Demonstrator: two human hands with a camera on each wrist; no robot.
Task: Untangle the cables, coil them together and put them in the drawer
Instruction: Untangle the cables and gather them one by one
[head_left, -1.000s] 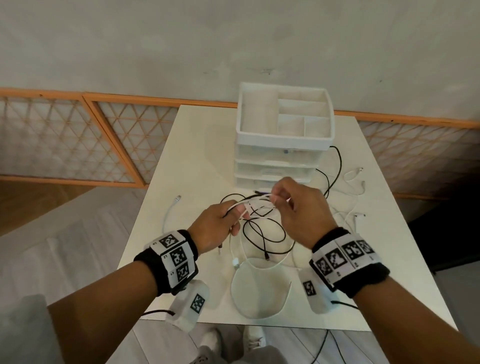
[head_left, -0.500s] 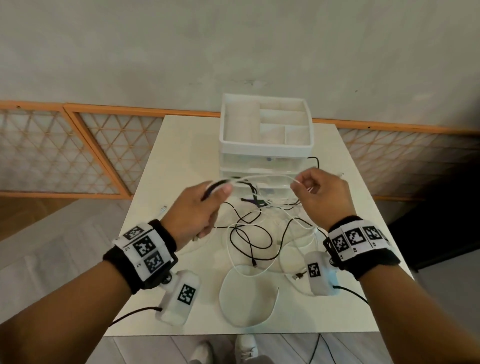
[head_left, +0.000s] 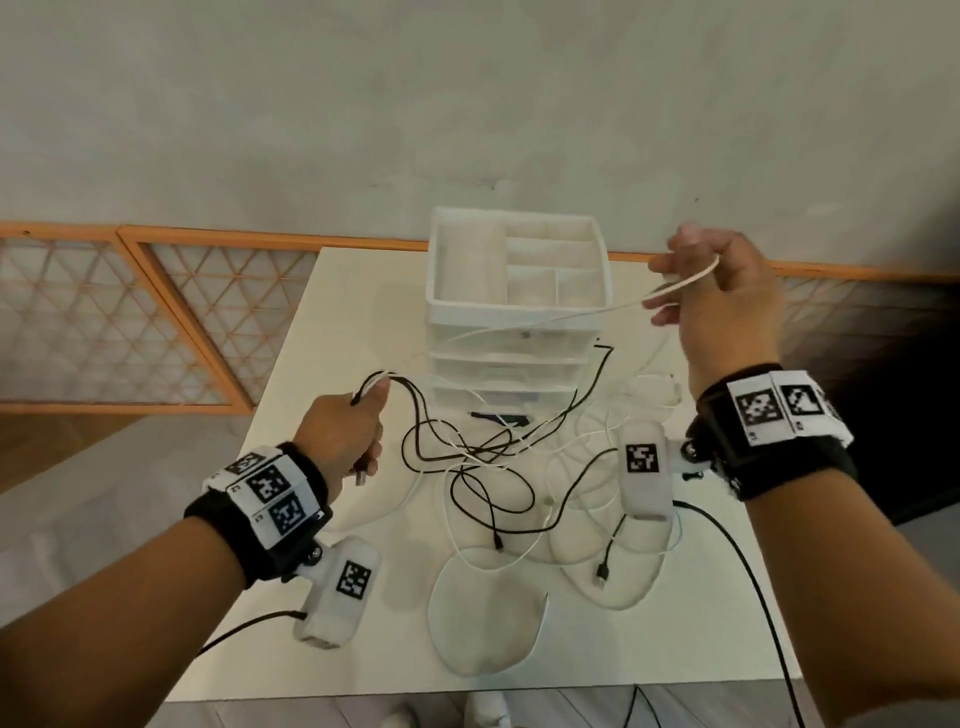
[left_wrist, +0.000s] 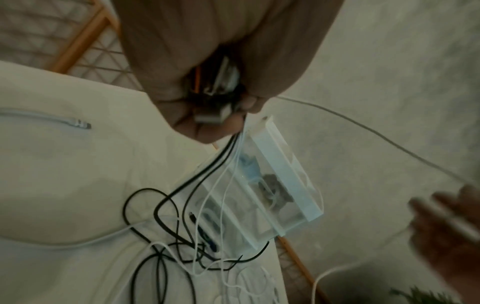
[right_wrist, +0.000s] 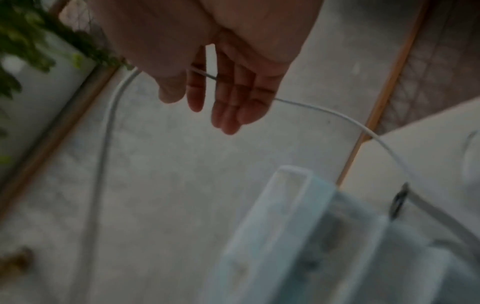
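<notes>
Black and white cables (head_left: 483, 467) lie tangled on the bench (head_left: 332, 322) before the drawer unit (head_left: 517, 312). The left hand (head_left: 340, 431) grips a bunch of cable ends above the bench. The right hand (head_left: 727, 296), raised beside the unit, holds one white cable (head_left: 613, 306) across its loosely bent fingers.

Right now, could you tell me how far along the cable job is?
Early. Nothing looks finished: black and white cables lie tangled on the table, none coiled, and the drawers look closed. In hand: the left hand grips a bunch of cable ends while the right hand draws one white cable up and away. Left: freeing the rest, coiling, stowing.
</notes>
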